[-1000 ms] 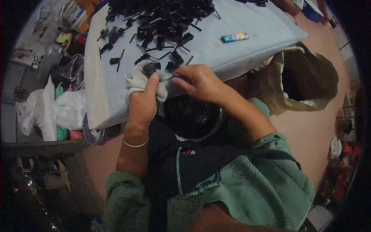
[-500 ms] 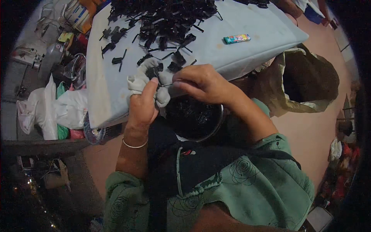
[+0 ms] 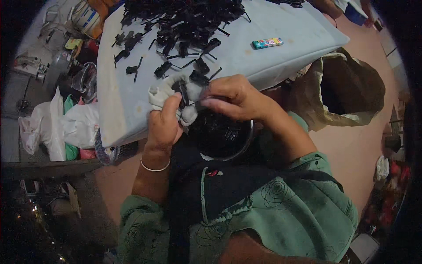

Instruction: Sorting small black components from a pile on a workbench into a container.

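Note:
My left hand [image 3: 163, 125] is closed, its bare thumb pressing a small black plastic piece [image 3: 183, 94] against a white cloth [image 3: 159, 93] wrapped over the fingers. Just to the right, my right hand [image 3: 237, 97] has thumb and forefinger pinched together. A thin dark line runs from the black piece toward that pinch, but what the fingertips hold is too small to name. Beyond both hands, a heap of black plastic pieces [image 3: 176, 26] with thin stems spreads over a pale padded surface [image 3: 303, 57]. Below the hands sits a round container [image 3: 251, 136] with dark pieces inside.
A small teal packet [image 3: 268, 43] lies on the padded surface. An open brown sack [image 3: 303, 97] stands on the floor at right. White plastic bags [image 3: 81, 125] and assorted clutter crowd the left side.
My left hand has turned slightly, so the black piece now shows more plainly beneath the thumb. The right fingertips have shifted a little to the right and down.

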`<state>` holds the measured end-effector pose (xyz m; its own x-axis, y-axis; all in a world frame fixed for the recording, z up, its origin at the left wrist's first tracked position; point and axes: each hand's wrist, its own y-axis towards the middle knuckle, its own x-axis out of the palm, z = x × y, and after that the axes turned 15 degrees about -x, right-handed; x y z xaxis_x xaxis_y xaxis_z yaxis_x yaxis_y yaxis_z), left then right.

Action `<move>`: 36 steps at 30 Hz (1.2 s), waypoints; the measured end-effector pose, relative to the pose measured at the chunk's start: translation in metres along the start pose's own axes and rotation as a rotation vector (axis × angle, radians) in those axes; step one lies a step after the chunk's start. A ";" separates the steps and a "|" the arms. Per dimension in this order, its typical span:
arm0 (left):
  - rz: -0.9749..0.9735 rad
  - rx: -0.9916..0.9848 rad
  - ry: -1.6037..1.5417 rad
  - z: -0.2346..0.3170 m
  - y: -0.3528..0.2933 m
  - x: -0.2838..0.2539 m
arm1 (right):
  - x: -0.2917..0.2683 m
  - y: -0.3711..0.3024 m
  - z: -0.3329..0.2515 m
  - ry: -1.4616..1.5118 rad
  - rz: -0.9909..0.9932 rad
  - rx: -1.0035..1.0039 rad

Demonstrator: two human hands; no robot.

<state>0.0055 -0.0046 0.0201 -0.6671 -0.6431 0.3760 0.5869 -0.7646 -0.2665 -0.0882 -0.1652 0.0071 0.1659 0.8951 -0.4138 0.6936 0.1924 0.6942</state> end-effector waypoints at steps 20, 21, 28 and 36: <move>0.165 0.479 0.997 -0.017 -0.003 0.003 | 0.036 0.002 -0.002 -0.027 0.173 0.224; 0.163 0.479 0.997 -0.016 -0.006 0.004 | 0.042 0.000 -0.001 -0.028 0.174 0.225; 0.115 0.376 1.107 -0.004 -0.019 0.001 | 0.029 -0.005 -0.001 -0.029 0.156 0.233; 0.143 0.268 0.988 0.000 -0.014 0.000 | -0.006 -0.017 0.029 -0.848 0.009 0.247</move>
<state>-0.0026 0.0062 0.0242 -0.5917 -0.5678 -0.5723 0.6923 -0.7216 0.0004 -0.0812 -0.1857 -0.0193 0.5680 0.2773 -0.7749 0.8054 0.0065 0.5927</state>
